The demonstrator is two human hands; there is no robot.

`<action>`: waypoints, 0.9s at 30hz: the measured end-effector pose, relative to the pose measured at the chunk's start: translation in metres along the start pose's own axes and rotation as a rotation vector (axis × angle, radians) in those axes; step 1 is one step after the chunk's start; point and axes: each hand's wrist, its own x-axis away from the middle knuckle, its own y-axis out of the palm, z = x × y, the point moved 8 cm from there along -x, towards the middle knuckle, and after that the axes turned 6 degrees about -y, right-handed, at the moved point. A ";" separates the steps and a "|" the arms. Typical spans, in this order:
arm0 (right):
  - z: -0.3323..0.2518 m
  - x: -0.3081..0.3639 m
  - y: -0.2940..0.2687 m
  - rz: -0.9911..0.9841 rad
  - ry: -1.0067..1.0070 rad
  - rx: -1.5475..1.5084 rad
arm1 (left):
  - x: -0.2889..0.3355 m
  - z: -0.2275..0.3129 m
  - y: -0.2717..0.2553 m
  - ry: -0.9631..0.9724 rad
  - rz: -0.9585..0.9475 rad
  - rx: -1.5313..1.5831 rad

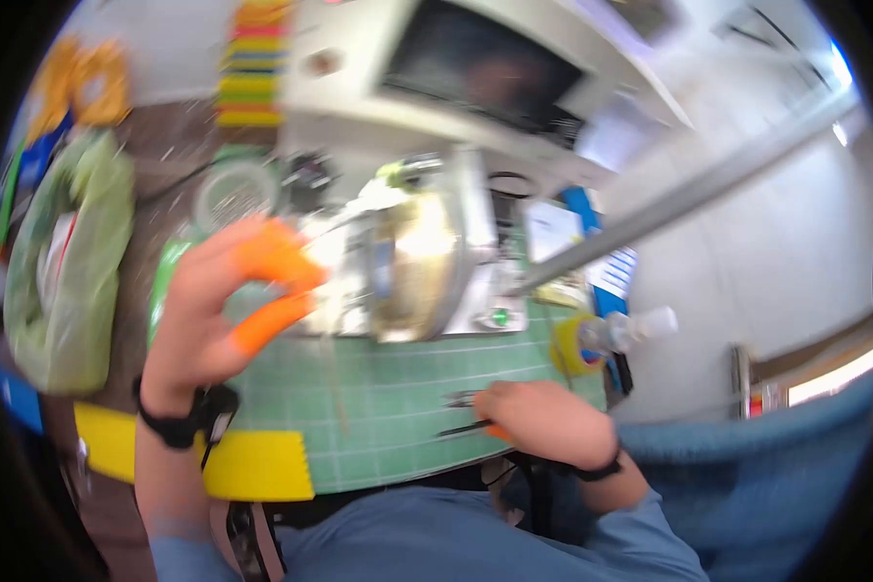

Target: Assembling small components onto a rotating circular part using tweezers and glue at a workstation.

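My left hand (218, 301) is raised over the left side of the green mat, with orange covers on its fingertips. Its thumb and fingers are brought together in a pinch; motion blur hides what lies between them. A thin pale strand (336, 393) shows below and right of those fingertips, and I cannot tell whether it is held. Low over the mat's front right part, my right hand (543, 422) is closed around tweezers (464, 429), their two slim prongs apart and pointing left. Beyond both hands stands a shiny, rounded metallic machine (417, 257), blurred.
A green gridded cutting mat (398, 388) covers the table. A round container (235, 199) and a green plastic bag (68, 262) are at the left. Yellow strips (257, 466) line the front edge. A yellow-labelled bottle (582, 341) and a slanting grey bar (689, 189) are at right.
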 end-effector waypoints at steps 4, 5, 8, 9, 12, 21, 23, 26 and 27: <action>0.031 -0.003 0.013 0.147 0.064 -0.185 | -0.003 0.003 0.009 -0.074 -0.005 0.090; 0.032 0.000 0.005 0.292 0.035 -0.190 | -0.006 0.002 0.007 -0.118 0.029 0.078; 0.039 0.026 -0.046 0.683 0.070 -0.251 | -0.007 0.001 0.014 -0.102 0.035 0.062; 0.045 0.030 -0.058 0.721 0.058 -0.262 | -0.004 0.001 0.015 -0.120 0.056 0.038; 0.052 0.053 -0.102 1.129 -0.010 -0.041 | 0.004 0.025 0.017 -0.061 0.017 -0.166; 0.098 0.057 -0.096 1.498 0.161 -0.055 | -0.006 0.099 0.032 0.302 0.071 -0.663; 0.112 0.063 -0.092 1.569 0.154 -0.071 | -0.008 0.097 0.042 0.302 0.043 -0.727; 0.134 0.062 -0.067 1.555 0.194 -0.129 | -0.005 0.074 0.037 0.232 0.137 -0.717; 0.126 0.061 -0.066 1.546 0.172 -0.119 | 0.000 0.069 0.032 0.222 0.158 -0.721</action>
